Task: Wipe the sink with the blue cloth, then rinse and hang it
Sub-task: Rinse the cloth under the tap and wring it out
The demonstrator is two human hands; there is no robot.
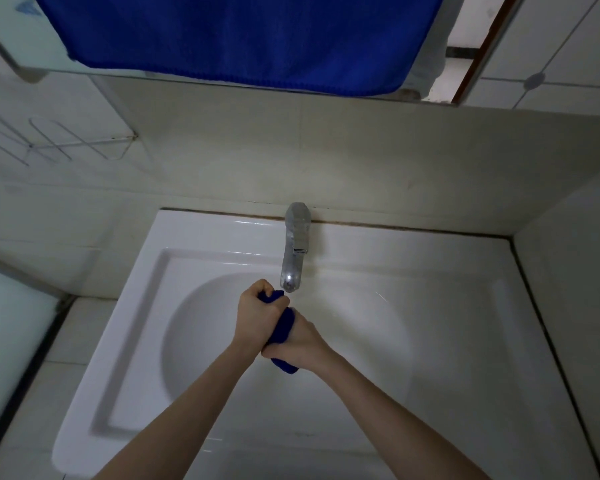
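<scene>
While both hands clamp around it, the blue cloth (284,328) sits bunched into a tight, twisted roll between them, above the bowl of the sink (136,306). The left hand (258,315) grips the upper end of the roll with its fingers curled fully round it, so only a small tip of blue pokes out past its knuckles on the far side. The right hand (300,344) grips the lower part, just below and to the right of the left hand. Its fingers wrap round the cloth and lie against the heel of the left hand. A short stretch of cloth shows between the two fists, and another short end sticks out beneath the right hand, toward the person. The two hands are pressed close together, with the roll running slantwise through both.

Just beyond the left hand's knuckles, the spout of the chrome faucet (293,251) ends almost on the tip of the cloth; whether they touch cannot be told. The faucet rises from the back ledge of the sink, farther from the hands. Well above and beyond both hands, a large blue towel (243,39) hangs spread flat. Far off to the left of the left hand, a wire rack (66,140) is fixed to the tiled wall.
</scene>
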